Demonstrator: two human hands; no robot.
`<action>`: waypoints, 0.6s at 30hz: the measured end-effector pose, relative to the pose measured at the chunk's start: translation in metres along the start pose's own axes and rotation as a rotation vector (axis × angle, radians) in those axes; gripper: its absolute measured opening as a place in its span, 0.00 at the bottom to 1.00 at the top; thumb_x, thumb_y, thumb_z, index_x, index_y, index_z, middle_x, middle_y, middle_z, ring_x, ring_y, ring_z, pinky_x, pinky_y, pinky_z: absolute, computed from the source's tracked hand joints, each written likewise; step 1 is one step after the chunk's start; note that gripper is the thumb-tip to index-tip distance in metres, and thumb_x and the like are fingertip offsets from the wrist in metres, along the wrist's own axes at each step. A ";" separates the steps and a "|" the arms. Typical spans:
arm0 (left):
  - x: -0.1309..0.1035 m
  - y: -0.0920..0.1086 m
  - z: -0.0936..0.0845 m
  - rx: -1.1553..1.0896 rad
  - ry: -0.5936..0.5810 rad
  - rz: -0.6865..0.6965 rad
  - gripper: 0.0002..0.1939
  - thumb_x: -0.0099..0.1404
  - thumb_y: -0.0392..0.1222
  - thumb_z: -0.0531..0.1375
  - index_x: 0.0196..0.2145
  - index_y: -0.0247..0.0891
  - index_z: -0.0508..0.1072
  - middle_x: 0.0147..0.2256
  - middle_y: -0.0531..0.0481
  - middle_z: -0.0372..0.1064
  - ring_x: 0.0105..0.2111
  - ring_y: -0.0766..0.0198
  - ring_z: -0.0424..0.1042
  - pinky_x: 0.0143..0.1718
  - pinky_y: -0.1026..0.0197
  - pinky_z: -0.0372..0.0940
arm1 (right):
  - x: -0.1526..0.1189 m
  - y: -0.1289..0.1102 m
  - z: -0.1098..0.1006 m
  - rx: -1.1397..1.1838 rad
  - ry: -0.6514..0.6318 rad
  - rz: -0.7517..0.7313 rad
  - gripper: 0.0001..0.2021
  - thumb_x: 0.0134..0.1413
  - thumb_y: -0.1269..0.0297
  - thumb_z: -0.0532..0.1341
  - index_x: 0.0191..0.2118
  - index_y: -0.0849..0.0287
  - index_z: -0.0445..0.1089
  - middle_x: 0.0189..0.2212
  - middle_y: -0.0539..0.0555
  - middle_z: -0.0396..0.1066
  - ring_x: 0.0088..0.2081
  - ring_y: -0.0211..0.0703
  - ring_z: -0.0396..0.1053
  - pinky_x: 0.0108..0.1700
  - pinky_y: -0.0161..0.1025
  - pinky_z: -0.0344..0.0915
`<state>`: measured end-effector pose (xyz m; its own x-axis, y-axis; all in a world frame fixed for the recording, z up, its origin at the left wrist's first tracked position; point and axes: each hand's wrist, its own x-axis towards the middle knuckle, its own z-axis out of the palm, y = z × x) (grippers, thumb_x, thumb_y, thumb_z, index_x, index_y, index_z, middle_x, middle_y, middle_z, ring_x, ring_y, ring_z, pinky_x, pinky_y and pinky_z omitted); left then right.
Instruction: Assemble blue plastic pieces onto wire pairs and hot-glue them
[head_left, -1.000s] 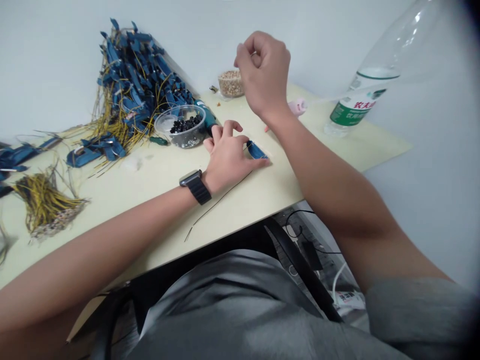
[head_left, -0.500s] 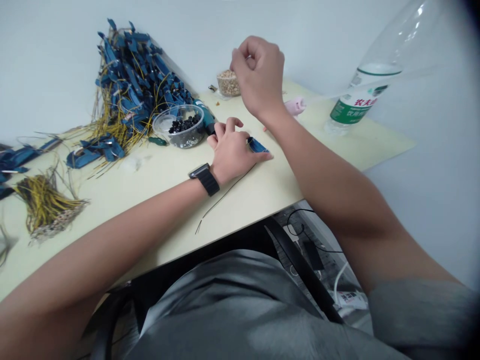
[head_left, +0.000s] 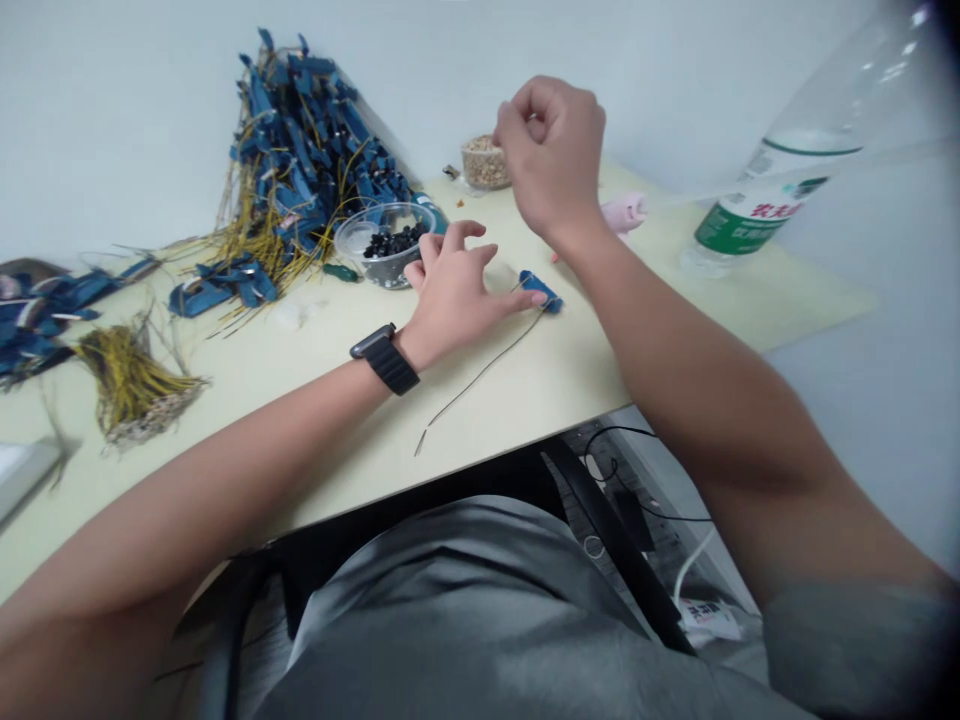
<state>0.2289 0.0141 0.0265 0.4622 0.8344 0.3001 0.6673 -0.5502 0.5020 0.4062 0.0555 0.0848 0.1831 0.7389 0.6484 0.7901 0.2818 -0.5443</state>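
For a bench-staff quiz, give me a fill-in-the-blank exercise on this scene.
1. The left hand has its ____ tip at the small blue oblong piece.
2. The round clear plastic tub nearest that hand holds a heap of small ____ pieces.
3. The tall clear plastic bottle has a printed paper-like label that is ____ along its bottom.
Missing words: thumb; black; green.

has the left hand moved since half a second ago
Yes, leftward: the left hand is now closer to the plastic tub, overlapping its right edge in view.
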 end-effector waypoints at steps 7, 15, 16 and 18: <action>-0.049 -0.045 -0.080 0.037 0.126 -0.100 0.37 0.79 0.85 0.73 0.63 0.52 0.89 0.80 0.43 0.76 0.84 0.21 0.60 0.81 0.18 0.63 | -0.013 0.000 0.016 0.161 0.148 -0.123 0.24 0.73 0.77 0.65 0.30 0.42 0.59 0.28 0.51 0.67 0.36 0.53 0.77 0.55 0.53 0.79; -0.087 -0.122 -0.176 0.109 0.430 -0.264 0.46 0.78 0.88 0.71 0.31 0.47 0.59 0.34 0.50 0.59 0.41 0.60 0.57 0.47 0.45 0.68 | -0.040 -0.079 0.013 0.157 -0.291 -0.330 0.19 0.66 0.71 0.75 0.31 0.44 0.68 0.27 0.50 0.74 0.39 0.60 0.83 0.62 0.62 0.79; -0.093 -0.126 -0.186 0.135 0.431 -0.309 0.50 0.78 0.94 0.65 0.30 0.46 0.54 0.33 0.49 0.51 0.41 0.61 0.52 0.43 0.47 0.63 | -0.044 -0.089 0.016 0.161 -0.344 -0.339 0.19 0.65 0.74 0.75 0.31 0.45 0.69 0.26 0.49 0.73 0.38 0.59 0.83 0.61 0.61 0.78; -0.104 -0.135 -0.203 0.181 0.409 -0.384 0.55 0.75 1.05 0.52 0.30 0.45 0.53 0.34 0.48 0.43 0.43 0.60 0.47 0.38 0.49 0.54 | -0.052 -0.104 0.026 0.173 -0.412 -0.331 0.19 0.65 0.76 0.73 0.31 0.46 0.69 0.26 0.49 0.73 0.36 0.58 0.82 0.56 0.58 0.76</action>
<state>-0.0280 0.0077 0.0920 -0.0712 0.8999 0.4303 0.8480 -0.1725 0.5011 0.2989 0.0039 0.0939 -0.3300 0.7620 0.5572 0.6524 0.6107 -0.4487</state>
